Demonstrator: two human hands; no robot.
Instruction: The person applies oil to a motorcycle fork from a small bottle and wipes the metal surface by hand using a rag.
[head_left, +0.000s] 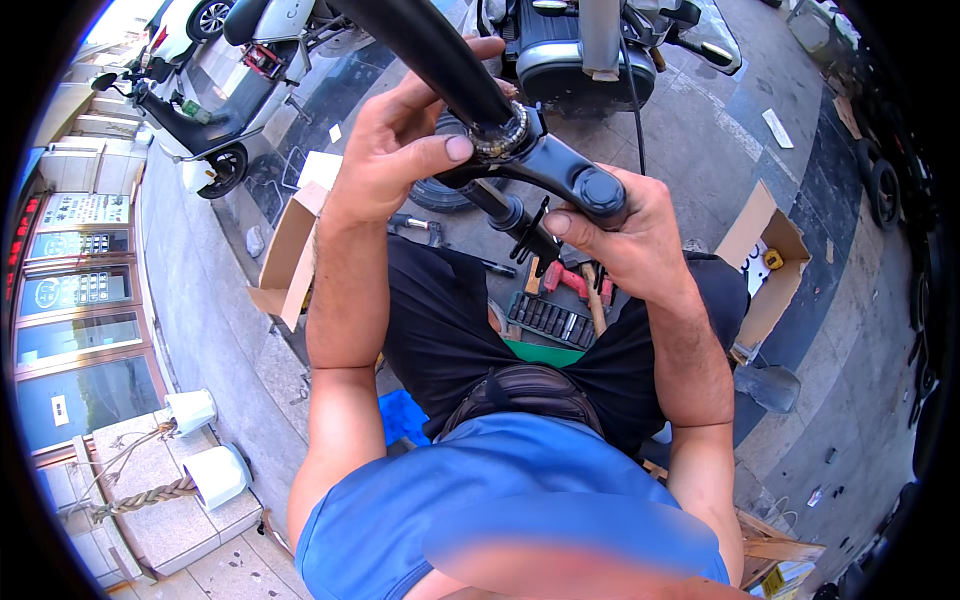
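A thick black frame tube [425, 50] slants down from the top edge toward a black suspension fork [550, 170]. Where the two meet sits a ring of greasy ball bearings [503, 135]. My left hand [385, 150] closes round the tube's lower end, its thumb against the bearing ring and fingers partly hidden behind the tube. With my right hand [640, 240] I grip the fork crown beside its round cap [600, 190], thumb in front. One fork leg [510, 212] hangs below between my hands.
Between my legs lie a socket set [550, 318], red-handled tools [570, 280] and a hammer handle [598, 310]. Cardboard boxes stand left [290, 250] and right [790, 245]; the right one holds a yellow tape measure [773, 259]. Scooters [220, 110] are parked ahead.
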